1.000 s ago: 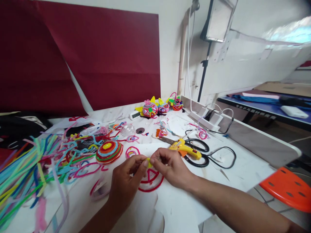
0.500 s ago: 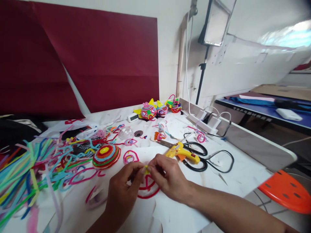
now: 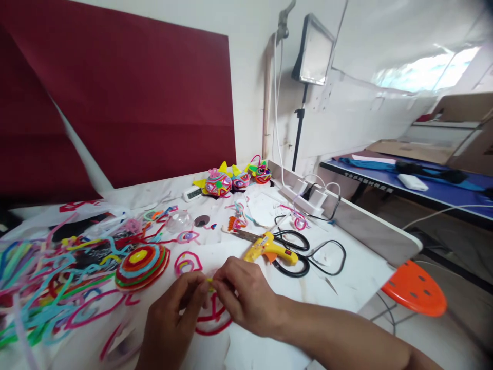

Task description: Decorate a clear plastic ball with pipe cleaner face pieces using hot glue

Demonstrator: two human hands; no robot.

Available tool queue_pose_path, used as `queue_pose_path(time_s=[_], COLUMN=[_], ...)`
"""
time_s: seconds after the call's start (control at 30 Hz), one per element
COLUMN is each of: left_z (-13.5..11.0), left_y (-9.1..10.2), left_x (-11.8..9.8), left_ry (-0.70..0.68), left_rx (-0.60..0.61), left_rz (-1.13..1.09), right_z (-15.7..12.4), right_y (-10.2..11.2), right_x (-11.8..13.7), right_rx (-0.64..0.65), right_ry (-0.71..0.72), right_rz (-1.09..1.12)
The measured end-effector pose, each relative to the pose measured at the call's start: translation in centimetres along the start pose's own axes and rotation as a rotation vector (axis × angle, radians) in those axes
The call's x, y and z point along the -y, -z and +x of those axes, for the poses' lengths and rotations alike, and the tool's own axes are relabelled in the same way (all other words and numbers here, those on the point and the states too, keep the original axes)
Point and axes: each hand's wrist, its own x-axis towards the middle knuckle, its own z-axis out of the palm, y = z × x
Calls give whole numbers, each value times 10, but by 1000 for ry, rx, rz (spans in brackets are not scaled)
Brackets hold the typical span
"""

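Thumb and fingers of my left hand pinch one end of a short yellow pipe cleaner. The fingertips of my right hand close on its other end, almost meeting the left ones. Just beneath both hands, partly covered, lies a round shape outlined in red pipe cleaner. A pink pipe-cleaner loop with a coil inside rests behind my left hand. Beyond my right hand a yellow glue gun lies across black-handled scissors.
A striped round pipe-cleaner piece sits left, near a tangle of loose pipe cleaners. Colourful fish-like figures stand at the back beside a small white digital display. A power strip runs along the right edge; an orange stool stands beyond.
The camera view has swung to the right, so everything appears farther left. Both hands keep their pinch on the yellow pipe cleaner, with little other movement visible.
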Motion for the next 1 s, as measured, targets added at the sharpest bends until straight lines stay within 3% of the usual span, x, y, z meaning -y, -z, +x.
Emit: queue_pose_path(time_s=[0.23, 0.5, 0.73, 0.87, 1.0], left_z=[-1, -2, -2, -3, -6], left_y=[2, 0, -1, -4, -6], left_x=[2, 5, -8, -13, -12], left_ry=[-96, -119, 77, 187, 217], left_rx=[-63, -50, 64, 70, 67], left_rz=[137, 61, -125, -312, -334], right_z=[2, 2, -1, -1, -2], right_y=[-1, -2, 1, 3, 3], right_x=[-2, -3, 0, 0, 0], right_rx=[28, 24, -10, -24, -9], right_ry=[20, -32, -84, -126, -139], right_rz=[-48, 86, 192, 202, 189])
